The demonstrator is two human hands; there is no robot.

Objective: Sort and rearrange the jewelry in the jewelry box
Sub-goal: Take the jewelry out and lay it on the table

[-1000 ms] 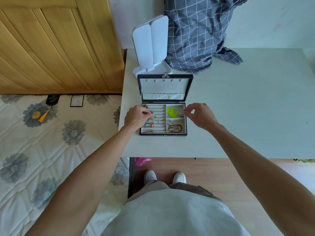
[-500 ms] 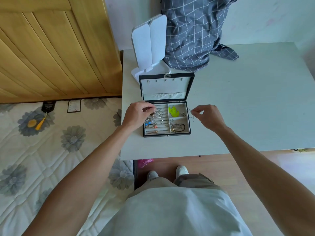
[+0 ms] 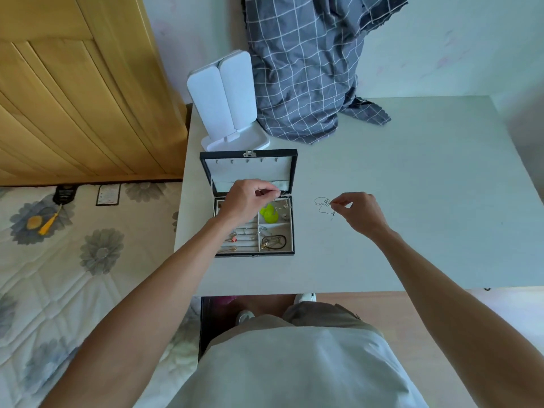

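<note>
White tabletop (image 3: 412, 187) is carrying the open jewelry box (image 3: 253, 254) by its left edge. Right hand (image 3: 360, 214) is pinching a thin chain (image 3: 323, 205) just beside it; left hand (image 3: 245, 198) is pinching another fine piece over the compartments.

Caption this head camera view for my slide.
Right hand pinches a thin chain beside the open jewelry box.
</note>
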